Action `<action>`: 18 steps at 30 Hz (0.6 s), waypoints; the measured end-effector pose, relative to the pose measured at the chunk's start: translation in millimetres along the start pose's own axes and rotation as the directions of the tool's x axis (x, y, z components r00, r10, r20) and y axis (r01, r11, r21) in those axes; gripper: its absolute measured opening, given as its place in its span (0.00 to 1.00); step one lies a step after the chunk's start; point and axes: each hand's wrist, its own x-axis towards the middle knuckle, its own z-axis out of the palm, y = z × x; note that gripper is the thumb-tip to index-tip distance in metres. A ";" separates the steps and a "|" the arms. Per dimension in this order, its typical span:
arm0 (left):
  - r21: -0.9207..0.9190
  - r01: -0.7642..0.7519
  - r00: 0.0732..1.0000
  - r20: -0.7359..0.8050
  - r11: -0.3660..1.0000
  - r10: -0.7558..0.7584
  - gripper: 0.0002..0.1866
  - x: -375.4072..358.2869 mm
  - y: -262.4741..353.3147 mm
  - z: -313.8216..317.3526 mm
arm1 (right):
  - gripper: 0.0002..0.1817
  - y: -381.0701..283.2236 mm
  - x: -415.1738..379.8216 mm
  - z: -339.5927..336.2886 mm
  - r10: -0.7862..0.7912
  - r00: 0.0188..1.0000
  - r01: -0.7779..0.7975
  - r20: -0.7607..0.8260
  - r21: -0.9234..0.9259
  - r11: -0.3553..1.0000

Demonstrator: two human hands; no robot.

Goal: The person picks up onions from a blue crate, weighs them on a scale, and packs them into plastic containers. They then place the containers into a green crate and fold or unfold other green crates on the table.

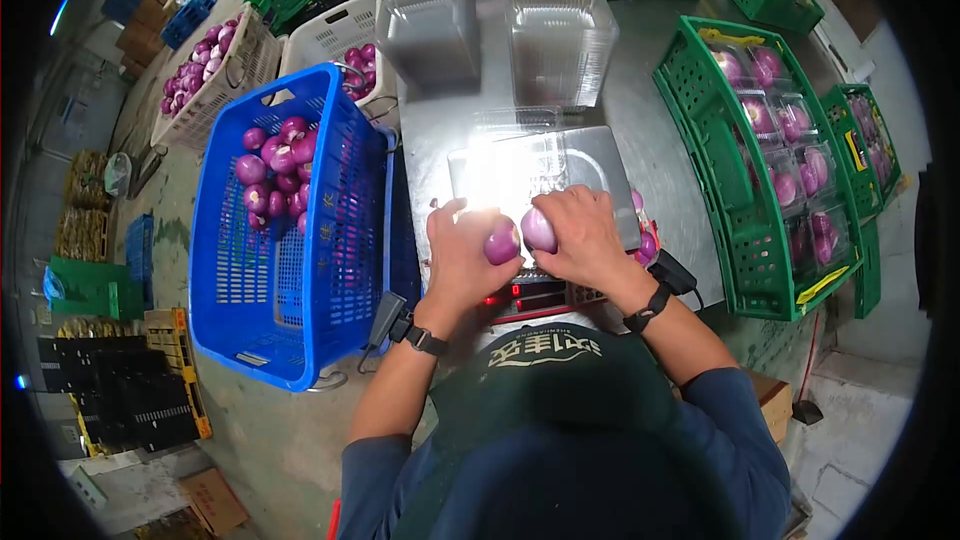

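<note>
My left hand point(462, 250) is closed round a purple onion point(501, 240). Close beside it, my right hand point(583, 238) grips a second, paler onion point(538, 231). Both are held over the near part of a weighing scale point(604, 162) with a metal plate and a red-lit display. A clear plastic tray point(545, 155) lies on the plate, partly washed out by glare. To the right of the scale, a few more onions point(647, 243) show past my right wrist.
A blue crate point(215, 270) with onions stands left, with two pale crates of onions behind. Stacks of clear trays point(428, 30) stand at the back of the metal table point(650, 90). A green crate point(715, 180) with packed onions sits right.
</note>
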 end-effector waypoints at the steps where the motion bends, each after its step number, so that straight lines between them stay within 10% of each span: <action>1: -0.003 -0.021 0.999 -0.043 1.000 0.021 0.35 -2.1 -3.7 5.1 | 0.31 1.8 -1.4 5.5 -0.017 1.000 0.018 -0.021 0.011 1.000; 7: -0.339 0.205 0.948 -0.163 0.918 -0.272 0.34 -24.2 -29.9 4.7 | 0.25 8.6 -2.5 -9.3 0.136 0.966 -0.080 -0.220 0.245 0.966; 10: -0.740 0.406 0.775 -0.032 0.536 -0.631 0.27 -42.9 -47.5 -11.7 | 0.23 14.0 -7.2 -20.0 0.256 0.941 -0.194 -0.219 0.270 0.943; 18: -0.842 0.216 0.712 -0.211 0.495 -0.670 0.15 -79.7 -38.0 -102.8 | 0.24 3.5 -0.8 -8.9 0.225 0.955 -0.176 -0.191 0.244 0.954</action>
